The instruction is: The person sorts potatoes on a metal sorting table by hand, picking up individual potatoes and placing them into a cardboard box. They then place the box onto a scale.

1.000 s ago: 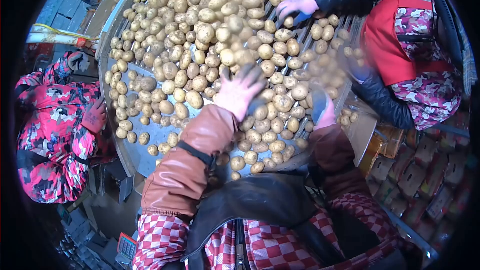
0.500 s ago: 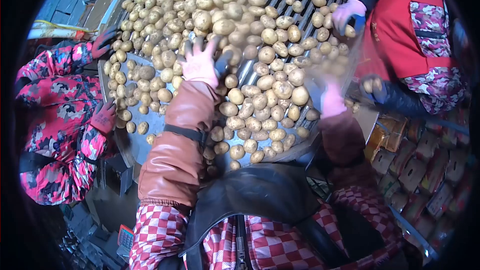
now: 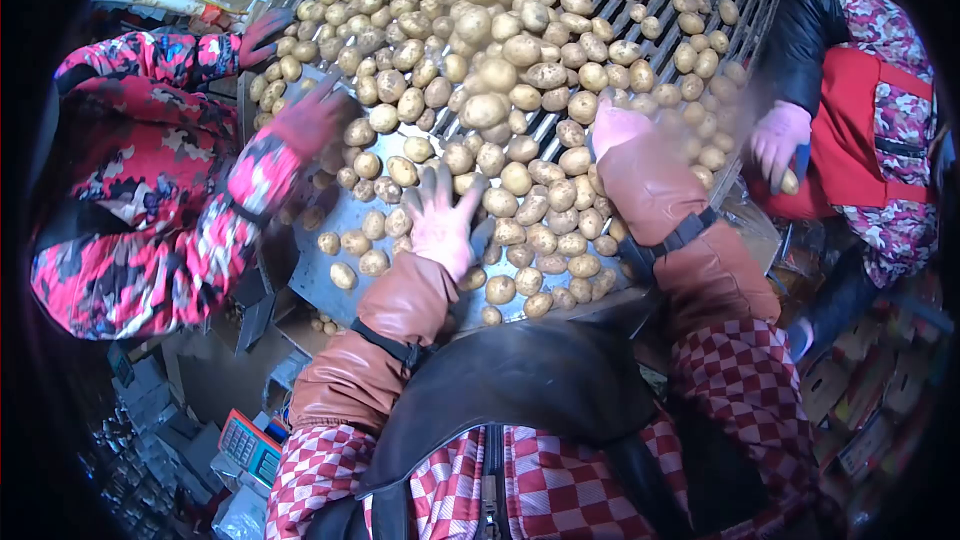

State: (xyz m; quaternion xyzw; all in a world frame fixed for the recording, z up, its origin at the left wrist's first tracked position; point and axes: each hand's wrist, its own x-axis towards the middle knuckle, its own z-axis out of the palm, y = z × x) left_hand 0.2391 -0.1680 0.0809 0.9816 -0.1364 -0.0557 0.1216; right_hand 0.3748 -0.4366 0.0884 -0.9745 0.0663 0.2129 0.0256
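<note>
Several potatoes (image 3: 533,207) lie spread over a metal sorting table with dark slats (image 3: 690,5) at the back and a smooth sheet (image 3: 330,230) at the front left. My left hand (image 3: 443,225), in a pink glove with dark fingertips, rests among the potatoes near the front, fingers spread and nothing held. My right hand (image 3: 620,127), also gloved in pink, reaches over the potatoes to the right of the middle. Its fingers are mostly hidden, so whether it holds anything does not show. Some potatoes in the middle are blurred by motion.
A co-worker in pink camouflage (image 3: 150,180) stands at the left, both hands at the table. Another person in a red apron (image 3: 850,130) is at the right, one gloved hand (image 3: 780,140) holding a potato. An orange device (image 3: 250,447) sits at the lower left.
The view has shifted. My left hand has come nearer to the table's front, and my right hand has moved further forward over the potatoes. The left co-worker's nearer hand has reached in over the table.
</note>
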